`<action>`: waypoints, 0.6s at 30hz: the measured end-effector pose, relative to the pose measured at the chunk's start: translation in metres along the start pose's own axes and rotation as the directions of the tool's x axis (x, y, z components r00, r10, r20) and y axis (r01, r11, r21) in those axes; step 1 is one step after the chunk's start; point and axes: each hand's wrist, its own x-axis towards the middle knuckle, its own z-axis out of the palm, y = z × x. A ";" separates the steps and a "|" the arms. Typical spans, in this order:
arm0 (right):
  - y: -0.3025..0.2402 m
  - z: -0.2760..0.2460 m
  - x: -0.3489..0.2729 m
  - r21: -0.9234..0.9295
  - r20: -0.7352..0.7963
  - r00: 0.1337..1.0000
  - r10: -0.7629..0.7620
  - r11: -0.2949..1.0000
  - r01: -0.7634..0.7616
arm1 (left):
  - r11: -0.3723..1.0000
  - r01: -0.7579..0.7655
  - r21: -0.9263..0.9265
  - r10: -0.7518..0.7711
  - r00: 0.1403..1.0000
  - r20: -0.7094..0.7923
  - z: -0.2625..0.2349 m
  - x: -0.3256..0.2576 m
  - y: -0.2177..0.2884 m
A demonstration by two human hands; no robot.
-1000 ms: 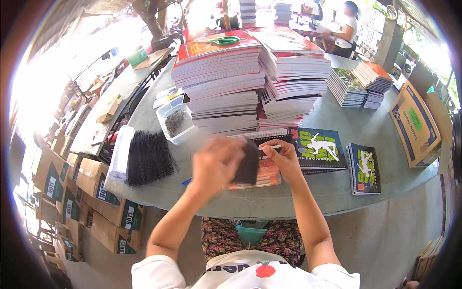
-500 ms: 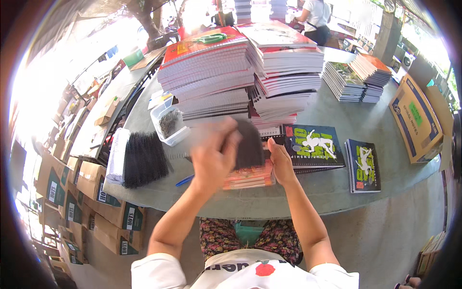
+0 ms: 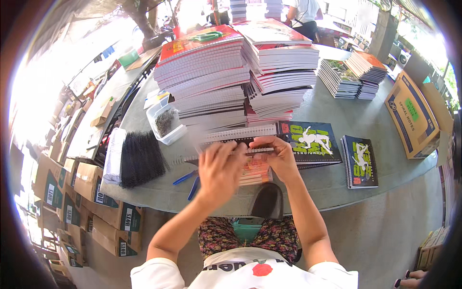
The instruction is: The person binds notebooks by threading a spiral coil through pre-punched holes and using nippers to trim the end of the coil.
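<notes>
My right hand (image 3: pixel 280 156) pinches the end of a narrow strip with a row of punched holes (image 3: pixel 260 150), thumb and fingers closed together. Beside it, my left hand (image 3: pixel 219 166) lies over the strip's left part, its fingers bent and blurred, so their grip is unclear. A dark notebook (image 3: pixel 313 142) with green lettering and a white figure adjoins my right hand. Beneath the hands is a small orange-pink stack (image 3: pixel 255 173). A dark, flat, round-ended object (image 3: pixel 267 201) sits at the table's front edge, touched by neither hand.
Tall notebook stacks (image 3: pixel 207 72) stand behind, with green scissors (image 3: pixel 206 36) on top. To the left are black spiral coils (image 3: pixel 139 159), a clear plastic tub (image 3: pixel 166 120) and a blue pen (image 3: pixel 184 178). At right are a smaller notebook (image 3: pixel 359 161) and a cardboard box (image 3: pixel 413 118).
The dark round-ended object has left my hands and now rests at the table's front edge. My left hand has come down, and my right hand now pinches the punched strip.
</notes>
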 end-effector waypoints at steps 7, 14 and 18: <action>0.018 -0.005 0.000 -0.033 -0.036 0.997 -0.075 0.997 0.074 | 0.965 0.138 -0.223 -0.086 0.970 0.226 0.003 0.022 -0.016; 0.023 -0.004 -0.012 -0.024 -0.126 0.992 -0.020 1.000 0.017 | 0.949 0.133 -0.285 -0.054 0.961 0.270 0.005 0.029 -0.024; 0.020 -0.002 -0.013 -0.109 -0.115 0.993 -0.041 0.994 0.028 | 0.947 0.225 -0.228 -0.099 0.883 0.459 0.004 0.025 -0.024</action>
